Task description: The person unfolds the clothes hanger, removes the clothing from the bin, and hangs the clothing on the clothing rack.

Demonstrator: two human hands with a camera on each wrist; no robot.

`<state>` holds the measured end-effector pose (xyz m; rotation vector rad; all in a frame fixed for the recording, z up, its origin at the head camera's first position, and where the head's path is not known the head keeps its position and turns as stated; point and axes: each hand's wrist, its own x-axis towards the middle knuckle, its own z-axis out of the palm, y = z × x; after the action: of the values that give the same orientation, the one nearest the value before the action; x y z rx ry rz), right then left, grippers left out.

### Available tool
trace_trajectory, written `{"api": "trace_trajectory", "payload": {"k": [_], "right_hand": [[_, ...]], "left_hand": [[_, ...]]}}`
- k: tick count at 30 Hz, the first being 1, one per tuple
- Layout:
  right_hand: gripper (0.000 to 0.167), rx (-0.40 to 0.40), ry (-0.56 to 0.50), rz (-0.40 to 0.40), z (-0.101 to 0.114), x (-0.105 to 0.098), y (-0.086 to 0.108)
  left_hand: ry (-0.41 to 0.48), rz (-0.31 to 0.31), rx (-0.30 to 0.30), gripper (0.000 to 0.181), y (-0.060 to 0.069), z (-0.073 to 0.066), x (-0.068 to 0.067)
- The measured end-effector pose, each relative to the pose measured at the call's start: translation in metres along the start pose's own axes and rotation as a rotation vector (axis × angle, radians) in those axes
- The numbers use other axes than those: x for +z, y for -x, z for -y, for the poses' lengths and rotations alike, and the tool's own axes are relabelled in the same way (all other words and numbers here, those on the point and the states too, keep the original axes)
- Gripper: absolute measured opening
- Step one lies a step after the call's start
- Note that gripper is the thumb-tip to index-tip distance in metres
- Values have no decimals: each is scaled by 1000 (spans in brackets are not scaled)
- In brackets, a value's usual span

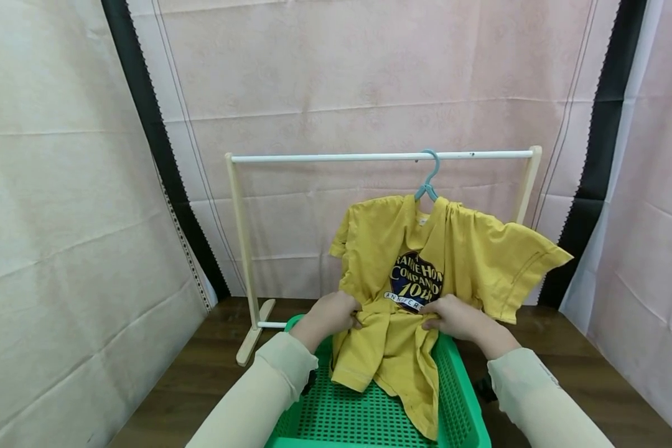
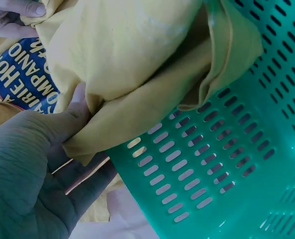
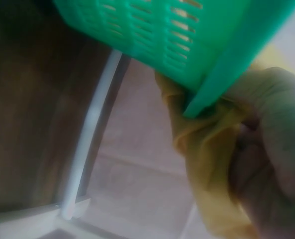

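Observation:
A yellow T-shirt point(image 1: 369, 249) with a dark printed badge hangs on a light blue hanger point(image 1: 432, 171), whose hook is over the rack's top bar. My left hand point(image 1: 330, 317) pinches the shirt's cloth at the left, thumb on top and fingers beneath, as the left wrist view shows. On the right, below the badge, my right hand point(image 1: 459, 320) grips the cloth; its fingers are curled in the blurred right wrist view. The shirt's lower part drapes down into a green plastic basket point(image 1: 465, 392). The hanger's arms are mostly inside the shirt.
A white-barred rack point(image 1: 325, 158) with cream side posts stands behind the basket. One of its feet point(image 1: 256, 333) rests on the dark wooden table point(image 1: 173, 398). Pale cloth walls with black strips point(image 1: 145, 93) enclose the back and both sides.

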<state>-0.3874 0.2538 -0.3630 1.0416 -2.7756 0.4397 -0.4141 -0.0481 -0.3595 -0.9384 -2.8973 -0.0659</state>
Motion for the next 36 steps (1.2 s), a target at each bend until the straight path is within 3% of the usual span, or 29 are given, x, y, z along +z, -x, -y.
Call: {"api": "trace_trajectory", "payload": {"k": [6, 9, 13, 15, 17, 19, 22, 26, 29, 36], "right_hand": [[18, -6, 13, -82, -3, -3, 4], [14, -45, 76, -197, -4, -6, 3], [14, -74, 238, -400, -2, -11, -2], [14, -64, 316, -462, -1, -12, -5], [11, -36, 368, -477, 1, -11, -8], [8, -3, 398, -465, 2, -7, -11], [7, 51, 386, -384, 4, 0, -13], [7, 90, 303, -250, 5, 7, -8], [7, 108, 228, -185, 5, 7, -3], [55, 158, 123, -41, 10, 6, 2]], "left_hand": [[23, -94, 4, 5, 0, 6, -3], [7, -205, -5, 13, -2, 9, -6], [-98, -331, -41, 9, -4, 9, -9], [-126, -338, -72, 13, -5, 7, -9], [-135, -305, -93, 17, -6, 3, -8], [-135, -278, -89, 17, -8, 0, -5], [-131, -245, -67, 16, -9, -4, 0], [-103, -203, -32, 20, -7, -4, 1], [-87, -154, -14, 35, -4, -5, -1], [-153, -48, -52, 76, -3, -11, 2]]}}
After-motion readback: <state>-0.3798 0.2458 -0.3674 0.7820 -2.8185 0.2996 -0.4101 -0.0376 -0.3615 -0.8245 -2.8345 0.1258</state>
